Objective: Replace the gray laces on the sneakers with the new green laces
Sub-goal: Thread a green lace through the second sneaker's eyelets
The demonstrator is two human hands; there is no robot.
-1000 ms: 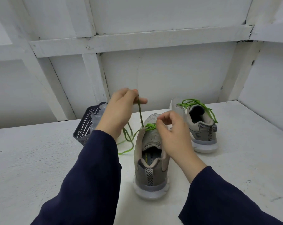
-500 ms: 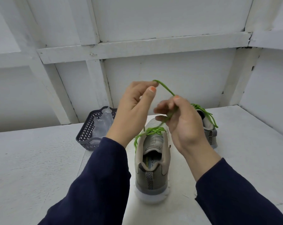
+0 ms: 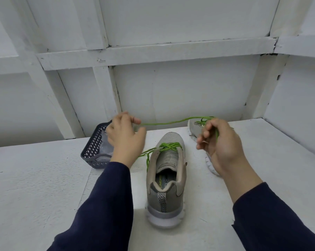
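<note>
Stretching lace: a green lace (image 3: 171, 122) runs nearly straight through the air from the left hand to the right hand, above the toe of the near sneaker.
Left hand (image 3: 125, 140): up above the bench, with thumb and forefinger pinching one end of the green lace and the other fingers loosely spread.
Right hand (image 3: 221, 145): up at about the same height, with fingers curled round the green lace, which passes over the top of the hand and down across the fingers.
Near sneaker (image 3: 166, 189): grey, upright on the bench between the two forearms, heel toward the person. The green lace is threaded through its front eyelets, and a slack loop hangs off the side nearer the left hand.
Far sneaker (image 3: 193, 126): just beyond the right hand and largely hidden by it. A second lace (image 3: 201, 122), also green, shows at its top; how far it is laced cannot be told.
Basket (image 3: 94, 147): dark mesh, on the bench just beyond the left hand, partly covered by it, with something clear lying inside.
Bench (image 3: 35, 178): white, painted.
Sleeves (image 3: 106, 205): dark blue, reaching to the wrists.
</note>
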